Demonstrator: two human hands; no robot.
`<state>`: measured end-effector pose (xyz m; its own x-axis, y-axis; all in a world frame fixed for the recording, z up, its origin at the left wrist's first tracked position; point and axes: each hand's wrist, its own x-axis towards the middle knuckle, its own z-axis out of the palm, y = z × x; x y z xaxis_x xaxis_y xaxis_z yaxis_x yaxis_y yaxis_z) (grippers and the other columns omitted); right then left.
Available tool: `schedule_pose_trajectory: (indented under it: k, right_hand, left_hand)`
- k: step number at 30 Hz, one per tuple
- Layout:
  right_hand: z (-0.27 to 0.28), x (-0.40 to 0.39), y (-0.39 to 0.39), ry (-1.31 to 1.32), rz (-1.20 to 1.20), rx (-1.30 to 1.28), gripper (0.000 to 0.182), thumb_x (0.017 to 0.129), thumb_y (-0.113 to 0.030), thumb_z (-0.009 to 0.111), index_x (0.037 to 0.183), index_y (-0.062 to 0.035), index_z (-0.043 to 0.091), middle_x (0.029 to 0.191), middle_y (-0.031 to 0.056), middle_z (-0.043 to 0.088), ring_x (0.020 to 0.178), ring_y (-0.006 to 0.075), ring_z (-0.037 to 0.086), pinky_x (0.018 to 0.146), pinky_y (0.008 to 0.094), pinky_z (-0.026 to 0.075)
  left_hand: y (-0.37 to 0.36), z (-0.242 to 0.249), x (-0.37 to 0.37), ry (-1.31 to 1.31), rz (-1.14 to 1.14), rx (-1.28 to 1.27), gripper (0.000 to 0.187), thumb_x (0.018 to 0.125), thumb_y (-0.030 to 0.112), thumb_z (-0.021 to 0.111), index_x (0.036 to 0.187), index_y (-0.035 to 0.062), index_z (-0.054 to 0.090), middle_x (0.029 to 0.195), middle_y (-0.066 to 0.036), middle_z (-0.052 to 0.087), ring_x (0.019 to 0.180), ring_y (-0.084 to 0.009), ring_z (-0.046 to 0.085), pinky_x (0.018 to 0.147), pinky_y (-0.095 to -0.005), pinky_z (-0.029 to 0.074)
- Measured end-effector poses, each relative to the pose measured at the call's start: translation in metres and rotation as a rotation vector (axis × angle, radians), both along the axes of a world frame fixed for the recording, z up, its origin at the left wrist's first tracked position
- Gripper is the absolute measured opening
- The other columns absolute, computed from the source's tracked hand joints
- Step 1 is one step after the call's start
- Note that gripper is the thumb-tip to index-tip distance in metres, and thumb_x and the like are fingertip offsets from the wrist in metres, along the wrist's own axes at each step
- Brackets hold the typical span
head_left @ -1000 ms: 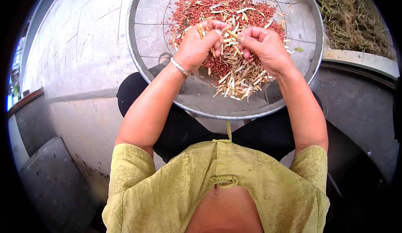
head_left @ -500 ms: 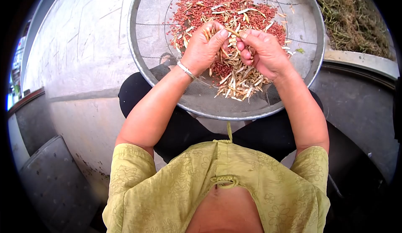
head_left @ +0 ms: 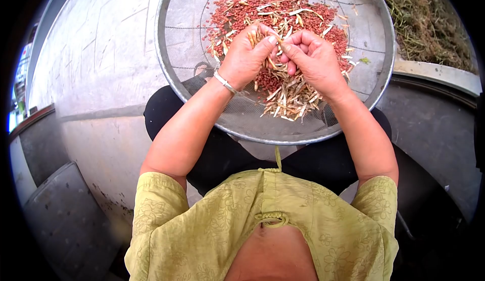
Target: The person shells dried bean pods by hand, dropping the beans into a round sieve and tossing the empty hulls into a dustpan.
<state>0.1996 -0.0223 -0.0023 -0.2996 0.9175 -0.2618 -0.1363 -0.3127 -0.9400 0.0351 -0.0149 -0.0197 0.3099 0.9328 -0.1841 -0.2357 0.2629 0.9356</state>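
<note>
Above a round mesh sieve (head_left: 237, 129), my left hand (head_left: 248, 54) is closed around several dry bean pods (head_left: 253, 37), one of which sticks out at the fingertips. The thumb and fingers of my right hand (head_left: 314, 59) pinch that same pod, close against my left thumb. Red beans (head_left: 268, 1) are spread over the far half of the sieve. Pale empty husks (head_left: 293, 99) are heaped below my hands and scattered among the beans. The inner side of both palms is partly hidden.
The sieve's metal rim rests over my lap, across my dark trousers (head_left: 217, 165). A pile of dried plants (head_left: 424, 18) lies at the upper right, behind a pale ledge (head_left: 439, 76). At lower left stands a grey panel (head_left: 70, 220). Pale concrete floor (head_left: 106, 43) stretches to the left.
My right hand has shifted slightly left and closer to my left hand along the pod. Less of the pod shows between the fingertips. My left hand stays nearly in place.
</note>
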Motion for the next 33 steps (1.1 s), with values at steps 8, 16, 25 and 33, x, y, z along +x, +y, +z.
schedule_pose_trajectory:
  k: [8,16,25,33]
  right_hand:
    - [0.006,-0.012,-0.003,-0.174,-0.051,0.110,0.011,0.088,-0.008,0.055,0.082,0.0001,0.053,0.068,0.0055,0.061,0.052,0.0063,0.056,0.042,0.0182,0.044]
    - [0.001,-0.011,0.005,-0.035,-0.065,-0.002,0.012,0.088,-0.009,0.056,0.081,-0.0011,0.052,0.066,0.0046,0.061,0.048,0.0057,0.055,0.041,0.0177,0.043]
    - [0.001,-0.007,0.007,-0.258,-0.098,0.159,0.010,0.080,-0.005,0.064,0.080,-0.0008,0.055,0.066,0.0027,0.061,0.056,0.0064,0.059,0.049,0.0185,0.048]
    - [-0.002,-0.005,0.008,-0.159,-0.074,0.106,0.013,0.080,-0.005,0.066,0.080,-0.0003,0.054,0.068,0.0045,0.062,0.058,0.0079,0.061,0.051,0.0189,0.050]
  left_hand:
    - [-0.001,-0.002,-0.001,0.141,-0.010,0.025,0.012,0.092,0.015,0.049,0.088,0.0036,0.049,0.068,-0.001,0.053,0.056,-0.0061,0.049,0.048,-0.0206,0.044]
    - [0.002,-0.009,0.000,0.157,0.062,0.117,0.008,0.091,0.013,0.050,0.089,0.0051,0.050,0.069,0.000,0.053,0.058,-0.0055,0.049,0.050,-0.0206,0.044]
    - [-0.002,0.002,0.000,0.075,0.021,-0.020,0.011,0.092,0.015,0.050,0.096,0.0037,0.051,0.067,0.002,0.051,0.057,-0.0048,0.047,0.052,-0.0178,0.042]
    - [0.000,0.002,0.000,0.104,0.020,0.029,0.012,0.091,0.017,0.053,0.090,0.0053,0.050,0.067,0.002,0.052,0.056,-0.0046,0.048,0.049,-0.0182,0.042]
